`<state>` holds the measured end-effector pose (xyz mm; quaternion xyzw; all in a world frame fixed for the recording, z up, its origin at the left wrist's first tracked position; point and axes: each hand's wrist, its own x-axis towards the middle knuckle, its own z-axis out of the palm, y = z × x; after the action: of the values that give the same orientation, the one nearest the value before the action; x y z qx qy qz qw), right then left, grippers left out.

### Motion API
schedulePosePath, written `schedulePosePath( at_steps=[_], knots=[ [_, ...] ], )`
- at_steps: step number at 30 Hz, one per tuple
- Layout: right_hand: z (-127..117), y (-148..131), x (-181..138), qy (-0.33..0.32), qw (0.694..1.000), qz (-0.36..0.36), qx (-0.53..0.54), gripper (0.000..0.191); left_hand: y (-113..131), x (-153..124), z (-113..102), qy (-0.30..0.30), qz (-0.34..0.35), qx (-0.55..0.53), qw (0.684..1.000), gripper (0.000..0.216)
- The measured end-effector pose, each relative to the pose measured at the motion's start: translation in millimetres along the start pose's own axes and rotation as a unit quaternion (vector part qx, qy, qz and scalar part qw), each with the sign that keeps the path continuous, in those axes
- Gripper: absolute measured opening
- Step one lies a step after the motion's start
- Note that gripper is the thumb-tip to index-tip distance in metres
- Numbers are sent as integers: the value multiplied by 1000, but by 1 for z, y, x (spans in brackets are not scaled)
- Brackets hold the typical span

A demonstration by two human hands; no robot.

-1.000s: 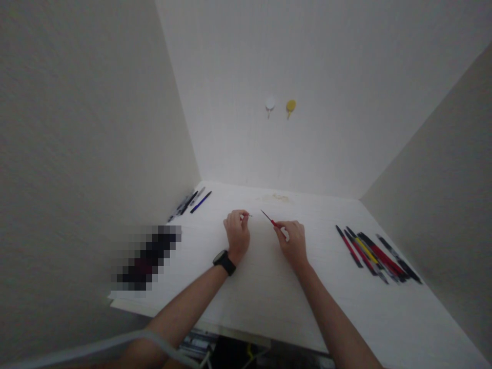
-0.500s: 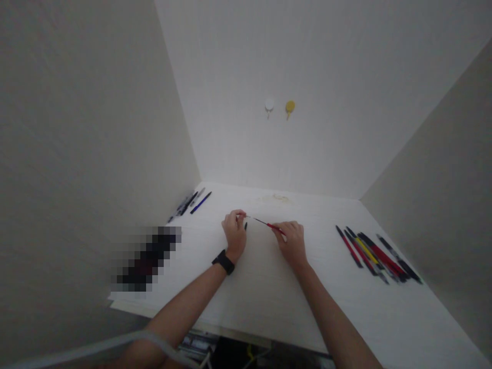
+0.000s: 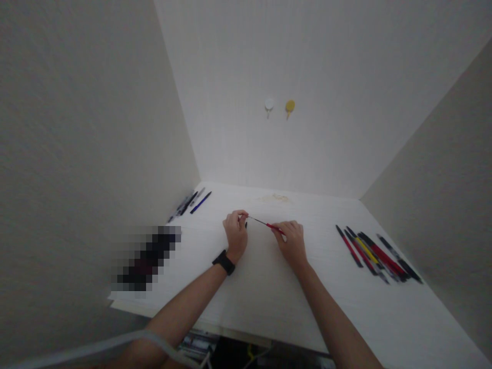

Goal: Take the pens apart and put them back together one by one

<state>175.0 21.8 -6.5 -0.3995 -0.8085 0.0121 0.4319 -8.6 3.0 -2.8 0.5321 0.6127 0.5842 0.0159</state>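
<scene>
My right hand is closed around the red barrel of a pen above the middle of the white table. A thin dark refill sticks out of the barrel toward the left. At the refill's pale far end, the fingertips of my left hand are pinched together. Beside my left palm shows the small dark tip of something; the rest of it is hidden by the hand. A black band is on my left wrist.
Several red, yellow and black pens lie on the table's right side. At the back left are a blue pen and several dark and clear pens. A pixelated patch covers the left front. White walls enclose three sides; two small hooks are on the back one.
My left hand has shifted slightly to the right, its fingertips now closer to the refill's end. My right hand has barely moved and keeps hold of the red barrel.
</scene>
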Motion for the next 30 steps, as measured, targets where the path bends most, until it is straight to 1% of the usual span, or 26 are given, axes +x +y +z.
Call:
schedulePosePath(
  at_steps=[9,12,14,18,22,30],
  knots=[
    [-1,-2,0,-6,1000,2,-1,11,6,-1,-1,-22,27,13,999,14],
    [-1,-2,0,-4,1000,3,-4,12,6,-2,1,-11,17,-17,1000,9],
    [-1,-2,0,-2,1000,4,-4,12,5,-2,2,-6,3,-44,999,10],
    [-2,-3,0,3,1000,6,2,12,5,-1,2,-17,-16,-108,994,10],
    [-3,-5,1,1,1000,4,7,11,8,0,1,-29,-9,-157,987,11],
    [-1,-2,1,6,1000,-6,14,10,9,-1,1,-52,16,-179,982,12]
  ],
)
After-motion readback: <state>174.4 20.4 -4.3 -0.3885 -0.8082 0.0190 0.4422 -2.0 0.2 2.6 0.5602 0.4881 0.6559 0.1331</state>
